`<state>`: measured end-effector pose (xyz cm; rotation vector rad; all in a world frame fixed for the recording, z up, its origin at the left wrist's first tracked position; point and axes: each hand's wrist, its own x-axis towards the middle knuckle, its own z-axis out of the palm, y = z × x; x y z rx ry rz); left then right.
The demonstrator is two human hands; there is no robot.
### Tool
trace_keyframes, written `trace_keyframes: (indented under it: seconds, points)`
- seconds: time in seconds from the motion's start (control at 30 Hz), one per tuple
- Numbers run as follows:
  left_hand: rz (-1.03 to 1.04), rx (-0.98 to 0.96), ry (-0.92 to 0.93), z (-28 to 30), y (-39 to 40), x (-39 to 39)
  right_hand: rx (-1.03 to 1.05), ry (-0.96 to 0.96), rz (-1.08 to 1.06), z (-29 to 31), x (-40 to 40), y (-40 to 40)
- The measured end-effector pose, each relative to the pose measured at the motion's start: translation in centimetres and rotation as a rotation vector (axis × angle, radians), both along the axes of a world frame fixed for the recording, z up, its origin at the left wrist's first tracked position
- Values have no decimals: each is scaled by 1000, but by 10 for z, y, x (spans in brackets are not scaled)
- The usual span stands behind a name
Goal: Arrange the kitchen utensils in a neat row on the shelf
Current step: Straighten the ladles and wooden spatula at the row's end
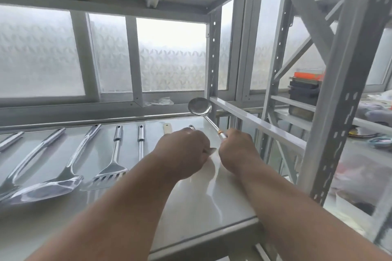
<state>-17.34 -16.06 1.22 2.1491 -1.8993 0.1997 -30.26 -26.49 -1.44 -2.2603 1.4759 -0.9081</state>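
R hand [236,146]: fingers clenched on ladle [200,106] handle, bowl raised at far right shelf [212,203] edge.
L hand [183,150]: fingers grasping steel utensil [212,150].
Open room: near right.

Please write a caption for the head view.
Right hand lifts ladle; left hand grips another utensil on shelf.
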Motion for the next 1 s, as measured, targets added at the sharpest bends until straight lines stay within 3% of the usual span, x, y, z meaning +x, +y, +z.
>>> trace_keyframes:
  seconds: [0.4,1.0]
  points:
    - [50,-79,126,-5,6,14,52,10,-98,-1,-6,1]
    - [79,-55,137,-4,8,10,6,61,-178,-11,-4,-18]
